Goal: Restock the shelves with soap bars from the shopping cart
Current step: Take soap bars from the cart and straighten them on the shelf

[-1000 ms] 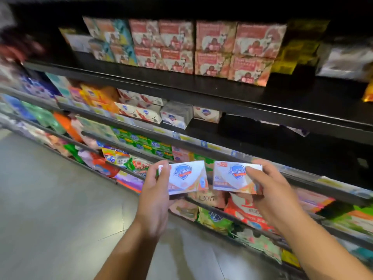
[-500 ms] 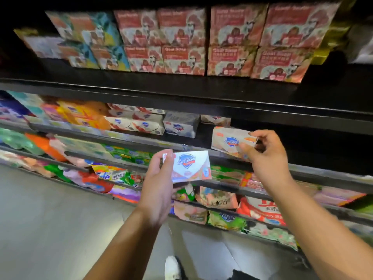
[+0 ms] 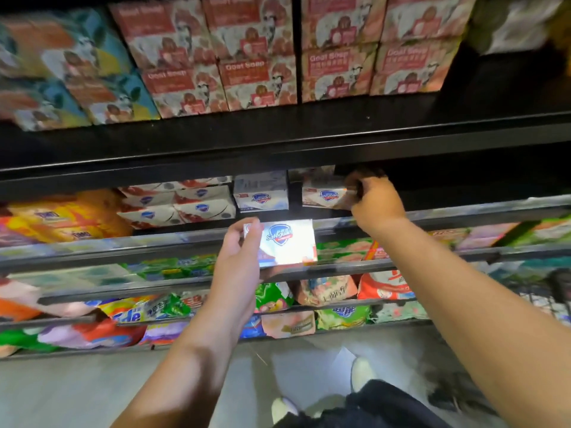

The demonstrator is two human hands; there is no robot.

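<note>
White-and-peach cardboard soap box (image 3: 324, 197) is landing on the black metal shelf (image 3: 463, 210), right hand (image 3: 375, 200) gripping its end. Best move: be sliding it square beside the white-blue soap box (image 3: 261, 193), logo forward. Left hand (image 3: 238, 267) is clasping 1 more glossy white soap box (image 3: 285, 242) just below the shelf lip.

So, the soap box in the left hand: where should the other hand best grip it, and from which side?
Probably its free right end, coming in from the right. The left hand grips the soap box by its left end, so the right edge and both right corners are bare. For now the right hand holds a second box on the shelf.
</note>
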